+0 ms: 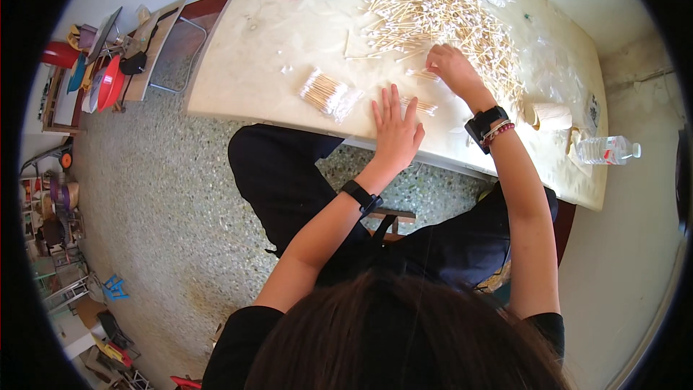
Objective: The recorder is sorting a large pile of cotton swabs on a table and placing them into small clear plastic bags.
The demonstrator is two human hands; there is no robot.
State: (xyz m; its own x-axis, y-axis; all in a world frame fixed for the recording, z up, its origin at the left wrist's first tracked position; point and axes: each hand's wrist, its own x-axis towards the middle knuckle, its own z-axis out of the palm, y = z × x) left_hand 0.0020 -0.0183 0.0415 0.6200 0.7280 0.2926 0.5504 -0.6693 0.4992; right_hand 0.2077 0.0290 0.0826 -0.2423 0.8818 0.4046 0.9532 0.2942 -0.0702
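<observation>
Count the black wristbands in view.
2: one black wristband on the left wrist, another black wristband on the right wrist. No others visible.

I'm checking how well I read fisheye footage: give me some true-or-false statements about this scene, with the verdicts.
1. The right hand is at the near side of the loose swab pile. True.
2. The left hand is lifting the bagged swab bundle. False: that bundle lies to its left, apart from it; the hand is spread at the table's near edge, beside a small group of swabs.
3. A black band shows on each wrist. True.
4. The clear bottle is left of the loose pile. False: it is to the right, by the table's right edge.
</observation>
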